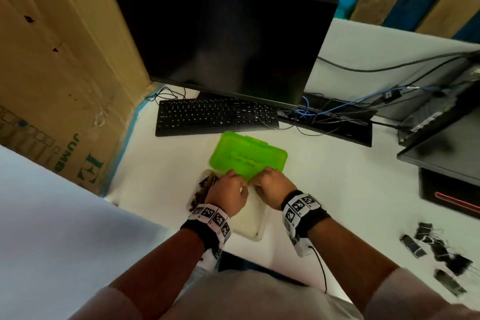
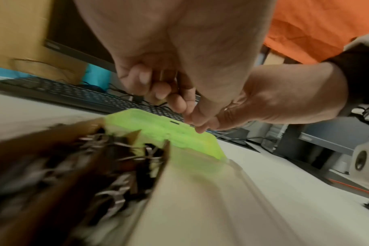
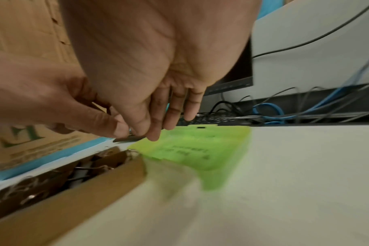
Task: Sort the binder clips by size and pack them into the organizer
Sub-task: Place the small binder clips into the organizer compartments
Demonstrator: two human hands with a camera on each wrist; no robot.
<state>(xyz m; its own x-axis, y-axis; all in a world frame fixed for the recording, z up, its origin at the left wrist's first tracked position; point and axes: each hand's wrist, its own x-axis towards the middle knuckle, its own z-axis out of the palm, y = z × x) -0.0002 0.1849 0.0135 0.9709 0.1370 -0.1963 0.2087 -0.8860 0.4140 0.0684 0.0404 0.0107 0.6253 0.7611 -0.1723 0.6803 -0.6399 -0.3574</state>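
Observation:
The organizer lies open on the white desk, its green lid [image 1: 249,156] folded back and its pale base [image 1: 253,221] toward me. A cardboard divider [image 3: 84,191] walls off the left compartment, which holds several black binder clips [image 1: 201,191]. My left hand [image 1: 235,184] and right hand [image 1: 265,182] meet above the hinge. In the right wrist view their fingertips pinch a small black binder clip [image 3: 126,139] together. More loose clips [image 1: 439,249] lie at the right of the desk.
A black keyboard [image 1: 215,117] and a dark monitor [image 1: 220,41] stand just behind the lid. A large cardboard box [image 1: 52,86] closes off the left side. Tangled cables [image 1: 324,109] and dark equipment [image 1: 446,158] fill the right rear.

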